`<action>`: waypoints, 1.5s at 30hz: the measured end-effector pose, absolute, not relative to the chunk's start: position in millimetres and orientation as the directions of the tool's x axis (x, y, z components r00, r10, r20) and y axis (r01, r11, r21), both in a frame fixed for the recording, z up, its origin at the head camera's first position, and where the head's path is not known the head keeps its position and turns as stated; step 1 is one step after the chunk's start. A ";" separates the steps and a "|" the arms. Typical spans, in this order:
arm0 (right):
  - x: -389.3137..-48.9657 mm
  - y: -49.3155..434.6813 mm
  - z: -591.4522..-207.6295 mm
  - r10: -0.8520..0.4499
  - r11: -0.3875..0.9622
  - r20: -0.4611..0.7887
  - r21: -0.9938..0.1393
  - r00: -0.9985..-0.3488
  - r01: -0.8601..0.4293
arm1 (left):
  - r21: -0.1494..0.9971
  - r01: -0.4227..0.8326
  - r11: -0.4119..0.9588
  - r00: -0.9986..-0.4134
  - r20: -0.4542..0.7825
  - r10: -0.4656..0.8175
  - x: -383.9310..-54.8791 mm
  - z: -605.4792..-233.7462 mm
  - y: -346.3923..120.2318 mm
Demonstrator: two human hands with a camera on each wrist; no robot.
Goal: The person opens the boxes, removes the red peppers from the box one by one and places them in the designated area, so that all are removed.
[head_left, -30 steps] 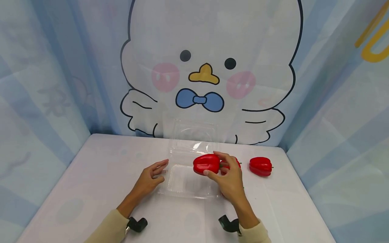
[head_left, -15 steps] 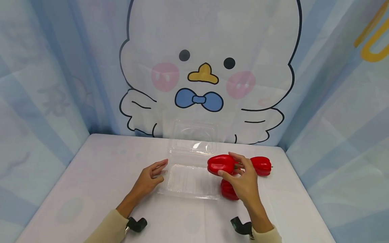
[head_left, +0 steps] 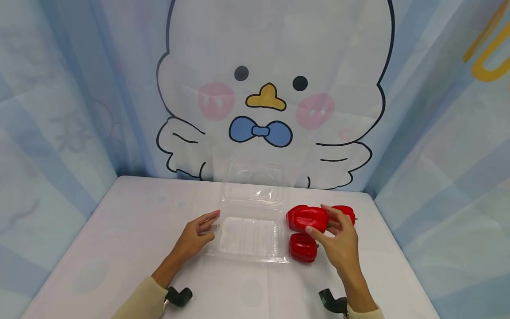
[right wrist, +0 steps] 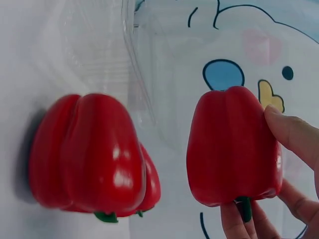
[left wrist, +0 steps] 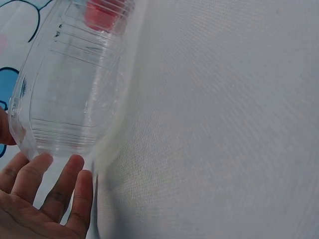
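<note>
In the head view my right hand (head_left: 338, 241) grips a red bell pepper (head_left: 311, 219) between thumb and fingers, stem toward the palm. The same pepper (right wrist: 232, 144) appears held up in the right wrist view. Partly behind it lies a second bell pepper (head_left: 292, 216), and a third (head_left: 303, 248) rests nearer me. A clear plastic clamshell box (head_left: 249, 237) stands to their left with its lid (head_left: 255, 177) raised at the back. My left hand (head_left: 195, 237) is at the box's left side; its loosely extended fingers (left wrist: 31, 177) touch the box wall in the left wrist view.
Another red bell pepper (head_left: 345, 212) lies at the back right, partly hidden by my right hand. The white tabletop (head_left: 131, 230) ends at a curtain (head_left: 131, 110) with a cartoon bird. Dark wrist mounts (head_left: 179, 296) stick out near both sleeves.
My right hand has carried the bell pepper rightward from over the box to beside it, uncovering the nearer pepper. My left hand and the box stay almost still.
</note>
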State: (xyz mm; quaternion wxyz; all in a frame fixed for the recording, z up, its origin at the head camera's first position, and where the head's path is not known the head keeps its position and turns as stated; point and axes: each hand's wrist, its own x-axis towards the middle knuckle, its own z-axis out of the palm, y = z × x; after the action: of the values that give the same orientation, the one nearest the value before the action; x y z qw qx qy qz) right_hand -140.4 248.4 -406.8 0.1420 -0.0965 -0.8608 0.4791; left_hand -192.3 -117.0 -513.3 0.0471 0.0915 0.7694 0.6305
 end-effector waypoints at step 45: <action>-141.5 369.4 -467.0 0.518 0.561 0.040 -0.770 -0.855 0.304 | 0.981 0.034 0.192 -0.984 -0.001 0.179 -175.4 -510.3 -114.4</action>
State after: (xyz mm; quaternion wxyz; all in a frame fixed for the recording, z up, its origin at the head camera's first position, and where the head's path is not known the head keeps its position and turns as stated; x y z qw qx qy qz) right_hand -141.5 369.4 -467.0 0.1321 -0.2351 -0.8734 0.4054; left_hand -175.4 -114.4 -510.3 0.0574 0.0692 0.7698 0.6320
